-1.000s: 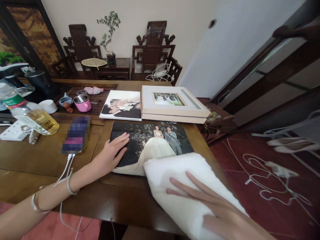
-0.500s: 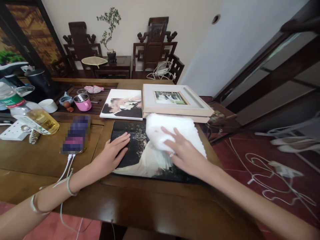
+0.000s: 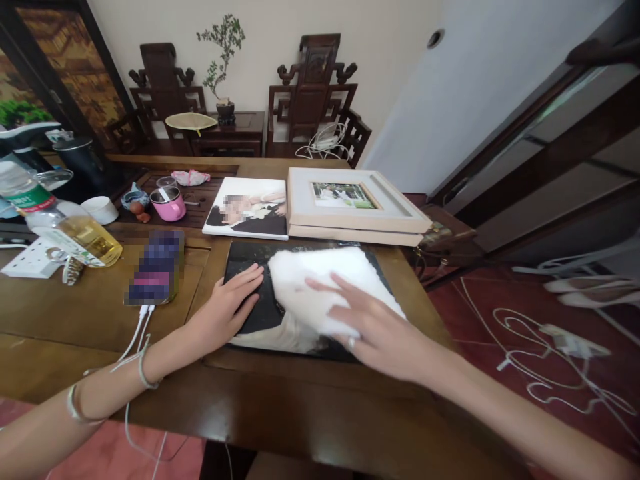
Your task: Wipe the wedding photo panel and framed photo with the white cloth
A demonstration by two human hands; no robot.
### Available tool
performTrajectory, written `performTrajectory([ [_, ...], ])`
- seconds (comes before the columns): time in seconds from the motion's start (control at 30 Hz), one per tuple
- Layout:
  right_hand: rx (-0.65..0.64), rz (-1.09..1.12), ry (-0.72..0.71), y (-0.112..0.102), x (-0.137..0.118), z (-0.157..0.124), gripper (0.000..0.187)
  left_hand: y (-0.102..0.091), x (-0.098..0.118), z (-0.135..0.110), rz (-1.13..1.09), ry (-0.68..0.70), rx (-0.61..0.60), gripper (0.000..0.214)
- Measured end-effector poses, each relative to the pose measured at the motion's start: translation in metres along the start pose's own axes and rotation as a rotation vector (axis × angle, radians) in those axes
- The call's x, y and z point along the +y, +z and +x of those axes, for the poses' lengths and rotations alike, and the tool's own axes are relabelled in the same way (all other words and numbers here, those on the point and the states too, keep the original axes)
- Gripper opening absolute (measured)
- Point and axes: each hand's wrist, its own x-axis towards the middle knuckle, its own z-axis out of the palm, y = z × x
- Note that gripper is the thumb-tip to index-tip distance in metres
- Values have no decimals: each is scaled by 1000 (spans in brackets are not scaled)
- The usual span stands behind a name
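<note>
A dark wedding photo print (image 3: 255, 313) lies flat near the front of the wooden table (image 3: 75, 313). My left hand (image 3: 227, 310) rests flat on its left edge, fingers stretched out. My right hand (image 3: 373, 327) lies spread on a white fluffy towel (image 3: 320, 280) that covers most of the print. The right palm presses the towel down; a ring shows on one finger.
Behind the print lie a second photo canvas (image 3: 247, 208) and a pale framed picture (image 3: 350, 207). To the left are a phone on a white cable (image 3: 155, 267), a bottle of yellow liquid (image 3: 65, 227), a pink cup (image 3: 169, 204) and a tea tray. Cables lie on the red floor at right.
My right hand has slid the towel from the near right corner up across the print, then leftward toward my left hand. The left hand has stayed in place.
</note>
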Motion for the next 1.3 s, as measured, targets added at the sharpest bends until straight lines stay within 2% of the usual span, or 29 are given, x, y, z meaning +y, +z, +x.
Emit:
performTrajectory([
  [0.13,83,-11,60,8,32,38,24,0,-1,0,-15,23,-3,40],
  [0.27,65,-17,61,13,29,51,32,-1,1,0,1,-11,-10,40],
  [0.37,-2,-2,30,13,3,35,41,-2,2,0,7,-13,-20,40],
  [0.53,-103,54,-83,0,-53,-10,36,-3,2,1,12,-18,-31,41],
  [0.63,-86,42,-145,-9,-65,-31,38,-2,3,0,15,-14,-17,40],
  [0.73,-61,11,-95,-11,-46,-42,33,-3,3,0,20,-21,-16,40],
  [0.87,31,-23,112,-4,6,-43,20,-2,2,0,8,-19,-10,40],
  [0.93,99,-50,209,1,26,-36,19,-1,1,0,-14,0,-2,40],
  [1.0,127,-80,273,6,34,-23,20,-1,1,1,-50,17,19,40],
  [1.07,130,-107,303,11,28,-6,22,-3,3,2,-115,26,68,39],
  [1.17,77,-71,227,19,4,19,34,-8,8,4,-267,-4,213,37],
  [1.23,7,12,90,22,-15,31,43,-13,11,4,-353,-44,302,37],
  [1.3,-66,105,-61,22,-31,36,45,-16,12,5,-399,-69,341,38],
])
